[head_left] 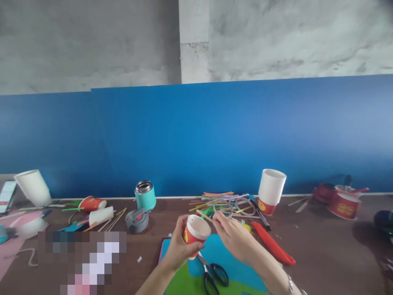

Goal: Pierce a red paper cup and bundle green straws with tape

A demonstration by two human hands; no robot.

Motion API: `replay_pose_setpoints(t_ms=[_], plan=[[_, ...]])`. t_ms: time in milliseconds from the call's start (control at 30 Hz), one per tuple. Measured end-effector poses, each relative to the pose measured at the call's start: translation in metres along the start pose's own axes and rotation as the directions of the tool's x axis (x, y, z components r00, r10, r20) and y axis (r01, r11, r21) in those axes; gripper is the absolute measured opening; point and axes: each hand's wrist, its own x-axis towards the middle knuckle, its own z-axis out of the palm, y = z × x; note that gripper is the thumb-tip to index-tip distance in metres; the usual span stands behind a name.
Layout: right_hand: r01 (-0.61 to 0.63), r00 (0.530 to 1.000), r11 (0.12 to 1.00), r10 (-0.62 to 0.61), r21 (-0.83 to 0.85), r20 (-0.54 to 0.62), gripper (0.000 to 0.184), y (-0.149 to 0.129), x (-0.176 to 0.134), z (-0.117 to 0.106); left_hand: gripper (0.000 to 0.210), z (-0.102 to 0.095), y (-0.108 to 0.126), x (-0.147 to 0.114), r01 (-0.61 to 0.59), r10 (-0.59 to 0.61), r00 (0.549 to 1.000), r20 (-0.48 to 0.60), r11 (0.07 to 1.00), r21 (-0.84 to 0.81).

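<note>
My left hand (178, 250) is wrapped round a red and white paper cup (199, 228), its mouth tilted up and a small dark spot near the rim. In my right hand (230, 235) is a thin wooden stick (203, 214), pinched in the fingers, with its free end pointing left above the cup's rim. Black-handled scissors (211, 274) lie below the cup, their blades partly hidden by it. Under them are blue paper (242, 266) and green paper (181, 282).
Colourful pipe cleaners (211, 200) and tape rolls (245, 205) lie behind my hands. A stack of paper cups (272, 190) and a red tool (273, 243) are right. Leftward stand a teal thermos (145, 196) and grey lid (137, 221). A blue partition (196, 139) rises behind.
</note>
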Motion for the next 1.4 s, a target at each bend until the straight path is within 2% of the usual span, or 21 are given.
replay_pose_setpoints(t_ms=[167, 300, 500, 633, 867, 933, 1033, 1100, 1200, 1300, 1400], plan=[[-0.036, 0.999, 0.999, 0.036, 0.000, 0.038, 0.019, -0.011, -0.001, -0.002, 0.064, -0.002, 0.000, 0.000, -0.064, 0.062, 0.998, 0.024, 0.994, 0.086], [-0.061, 0.997, 0.997, 0.059, 0.041, 0.041, 0.015, -0.012, 0.000, 0.004, 0.063, -0.003, 0.002, 0.000, -0.049, 0.042, 0.998, 0.052, 0.989, 0.140], [-0.086, 0.995, 0.996, 0.086, -0.003, 0.045, 0.016, -0.015, -0.002, 0.013, 0.067, 0.004, -0.006, -0.005, -0.068, 0.056, 0.996, 0.064, 0.976, 0.209], [-0.088, 0.988, 0.995, 0.094, -0.053, 0.120, 0.019, -0.022, -0.002, 0.012, 0.069, 0.007, -0.012, -0.007, -0.066, 0.044, 0.994, 0.100, 0.971, 0.228], [-0.151, 0.983, 0.974, 0.166, -0.167, 0.081, 0.019, -0.024, -0.007, -0.006, 0.053, -0.005, 0.004, 0.001, -0.071, 0.134, 0.983, -0.124, 0.906, 0.417], [-0.133, 0.985, 0.982, 0.147, -0.136, 0.093, 0.020, -0.026, -0.007, -0.005, 0.053, 0.000, 0.001, -0.003, -0.082, 0.121, 0.990, -0.078, 0.917, 0.390], [-0.091, 0.986, 0.994, 0.097, -0.053, 0.135, 0.023, -0.032, -0.008, 0.000, 0.055, 0.013, -0.008, -0.011, -0.087, 0.062, 0.993, 0.096, 0.956, 0.282], [-0.069, 0.984, 0.998, 0.070, -0.013, 0.162, 0.028, -0.033, -0.008, 0.000, 0.055, 0.016, -0.011, -0.013, -0.076, 0.039, 0.987, 0.156, 0.969, 0.234], [-0.061, 0.988, 0.997, 0.065, -0.036, 0.137, 0.032, -0.030, -0.009, -0.006, 0.054, 0.009, -0.007, -0.008, -0.068, 0.052, 0.996, 0.069, 0.965, 0.253], [-0.069, 0.995, 0.994, 0.075, -0.082, 0.072, 0.028, -0.028, -0.008, -0.012, 0.052, 0.002, -0.002, -0.003, -0.069, 0.078, 0.997, -0.018, 0.953, 0.295], [-0.049, 0.991, 0.995, 0.059, -0.089, 0.121, 0.029, -0.031, -0.006, -0.006, 0.056, 0.008, -0.004, -0.007, -0.065, 0.054, 0.997, 0.062, 0.979, 0.195]])
